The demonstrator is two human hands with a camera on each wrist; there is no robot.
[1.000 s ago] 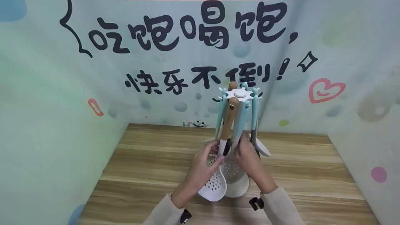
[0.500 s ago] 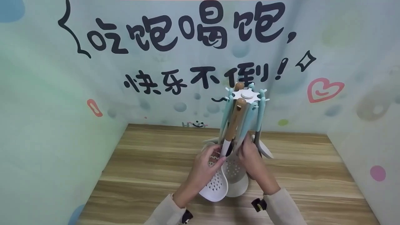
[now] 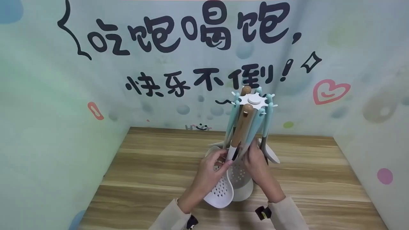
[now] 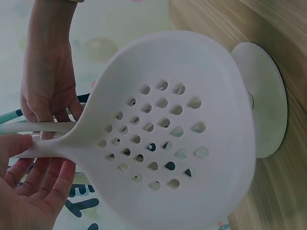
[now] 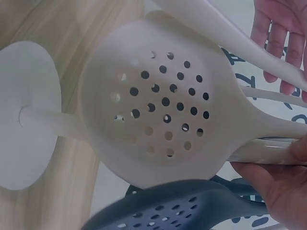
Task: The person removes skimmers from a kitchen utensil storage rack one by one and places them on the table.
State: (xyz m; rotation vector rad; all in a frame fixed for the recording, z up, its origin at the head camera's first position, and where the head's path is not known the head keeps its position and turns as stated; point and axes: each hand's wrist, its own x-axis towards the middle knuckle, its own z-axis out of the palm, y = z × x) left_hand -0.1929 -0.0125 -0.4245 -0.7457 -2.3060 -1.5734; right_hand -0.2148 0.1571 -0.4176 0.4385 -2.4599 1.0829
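At the left of the group, the left hand (image 3: 209, 171) was seen with thumb and fingers pinched together on the white neck of a wood-handled skimmer (image 3: 220, 190), just above its perforated white head. In the left wrist view the same neck was shown lying across the fingers (image 4: 45, 179), with the thumb laid over it, and the skimmer's head (image 4: 168, 139) filled most of the picture.

The skimmer's wooden handle (image 3: 243, 126) was hung from the star-shaped white top of a utensil rack (image 3: 254, 99), which was stood near the middle of the wooden table (image 3: 143, 166). The rack's round white base (image 4: 261, 98) was set flat on the table. Several pale blue-handled utensils (image 3: 267, 123) were hung round the same top.

Directly beside the first skimmer, a second perforated white skimmer (image 3: 239, 175) was hung from the rack. Its neck was gripped by the right hand (image 3: 257, 163), fingers curled round it; this was confirmed in the right wrist view, where the hand (image 5: 273, 184) was closed on the neck beside the head (image 5: 163, 103). A dark grey slotted utensil (image 5: 177, 211) was seen just below it.
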